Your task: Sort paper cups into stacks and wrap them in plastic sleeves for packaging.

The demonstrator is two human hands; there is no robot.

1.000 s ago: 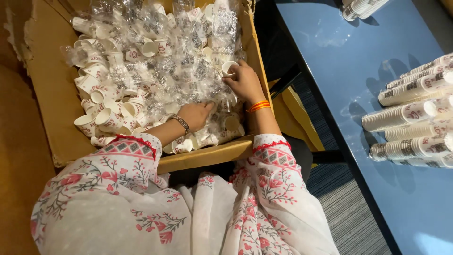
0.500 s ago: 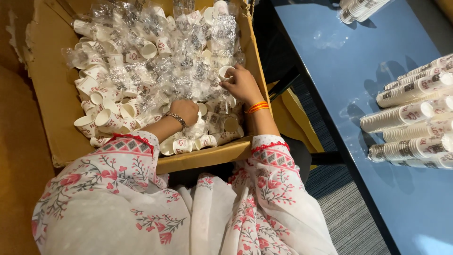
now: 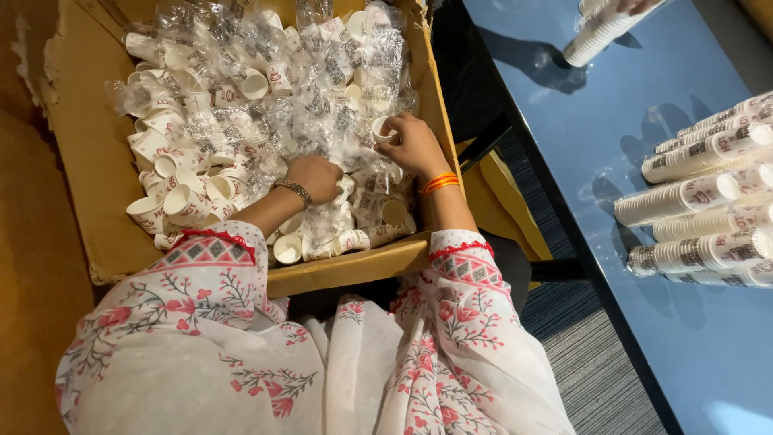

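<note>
Both hands are down inside a large cardboard box (image 3: 80,169) that fills the frame from about nine to twelve o'clock, heaped with small white paper cups (image 3: 181,197) and crumpled clear plastic wrappers (image 3: 338,113). The left hand (image 3: 316,177), with a bracelet at the wrist, is curled shut and pushed into the pile near the middle of the box; what it grips, if anything, cannot be told, since the fingers are buried among cups and wrap. The right hand (image 3: 415,145), with orange thread at the wrist, sits just toward three o'clock of it and pinches a single small cup (image 3: 383,129) by the rim, lifted slightly above the heap. On the blue worktop (image 3: 580,121) at three o'clock lie several long sleeves of nested cups (image 3: 692,193) side by side, and another stack (image 3: 604,32) lies near one o'clock at the top edge. Judging from this, some stacking is already done, as the finished sleeves on the worktop show, yet the box is still brim-full of loose cups, so most of the sorting looks to remain.
</note>
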